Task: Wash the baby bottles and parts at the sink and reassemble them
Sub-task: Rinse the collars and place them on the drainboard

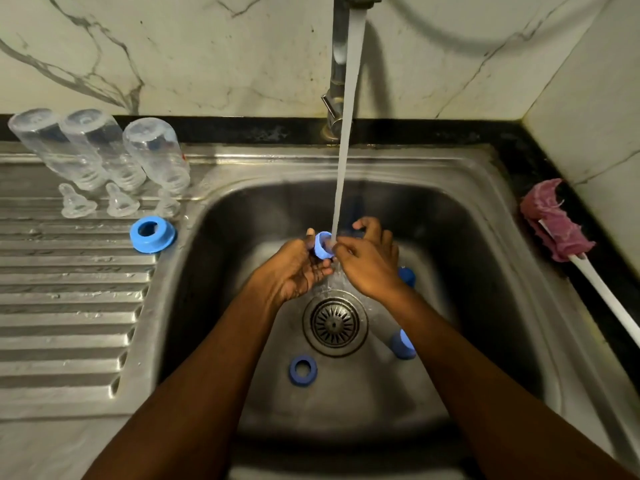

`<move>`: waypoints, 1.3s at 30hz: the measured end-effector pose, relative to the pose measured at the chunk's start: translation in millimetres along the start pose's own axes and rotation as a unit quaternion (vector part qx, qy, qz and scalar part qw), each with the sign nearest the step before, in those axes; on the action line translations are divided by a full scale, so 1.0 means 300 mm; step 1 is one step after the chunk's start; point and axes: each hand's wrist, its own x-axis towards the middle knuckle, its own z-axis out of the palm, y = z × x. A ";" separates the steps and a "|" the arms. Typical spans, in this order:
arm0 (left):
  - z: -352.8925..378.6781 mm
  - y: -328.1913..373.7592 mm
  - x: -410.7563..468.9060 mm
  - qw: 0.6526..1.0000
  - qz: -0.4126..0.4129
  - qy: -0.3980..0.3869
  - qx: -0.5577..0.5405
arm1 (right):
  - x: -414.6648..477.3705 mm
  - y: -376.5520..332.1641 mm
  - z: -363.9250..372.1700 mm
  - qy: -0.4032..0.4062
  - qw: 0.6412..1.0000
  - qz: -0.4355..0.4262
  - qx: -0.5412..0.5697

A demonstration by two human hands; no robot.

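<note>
"Blue pieces first: count and place?"

"Five. Item one, held ring: over the sink basin, under the water stream from the tap. Grip: the left hand holds it, fingers curled beneath and thumb up its far side. The right hand also has curled fingers, thumb and forefinger nipping the near rim. Both hands are clamped on the one piece."

"Remaining four?"

"Item two, sink ring: flat on the basin floor, near-left of the drain. Item three, blue cap: basin floor, right of the drain, beside the right forearm. Item four, small blue piece: half hidden behind the right wrist; kind cannot be told. Item five, drainboard ring: flat on the ribbed drainboard, at the edge nearest the basin."

"Clear items?"

"Six. Three upside down in a row at the drainboard's back: left bottle, middle bottle, right bottle. One teat in front of each, tip up: left teat, middle teat, right teat."

"Anything else?"

"One brush: pink head, white handle, lying on the dark counter right of the sink."
</note>
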 end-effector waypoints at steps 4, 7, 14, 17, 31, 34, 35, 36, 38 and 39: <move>-0.012 0.005 -0.007 0.999 0.027 0.009 0.032 | -0.001 -0.024 0.002 -0.051 0.983 0.085 0.156; -0.006 -0.006 -0.018 0.990 0.086 0.007 0.113 | 0.009 -0.003 -0.028 -0.003 0.986 0.115 0.121; -0.024 0.029 -0.078 0.954 0.152 0.021 0.258 | -0.011 0.059 -0.063 0.055 0.949 0.161 0.264; -0.018 0.013 -0.104 0.885 0.224 0.061 0.403 | -0.049 0.039 -0.054 0.044 0.927 0.181 0.326; -0.041 -0.008 -0.373 0.752 0.336 0.191 0.534 | -0.154 -0.139 -0.089 -0.062 0.991 0.066 0.095; -0.072 0.024 -0.465 0.760 0.360 0.229 0.490 | -0.157 -0.215 -0.098 -0.068 0.992 0.007 0.106; -0.089 0.036 -0.491 0.764 0.366 0.238 0.474 | -0.158 -0.243 -0.097 -0.074 0.991 -0.009 0.111; -0.107 0.052 -0.522 0.768 0.372 0.247 0.459 | -0.162 -0.275 -0.094 -0.083 0.989 -0.024 0.118; -0.149 0.090 -0.568 0.770 0.377 0.262 0.442 | -0.167 -0.327 -0.078 -0.091 0.987 -0.041 0.129; -0.180 0.114 -0.583 0.765 0.383 0.273 0.441 | -0.166 -0.352 -0.065 -0.089 0.986 -0.048 0.134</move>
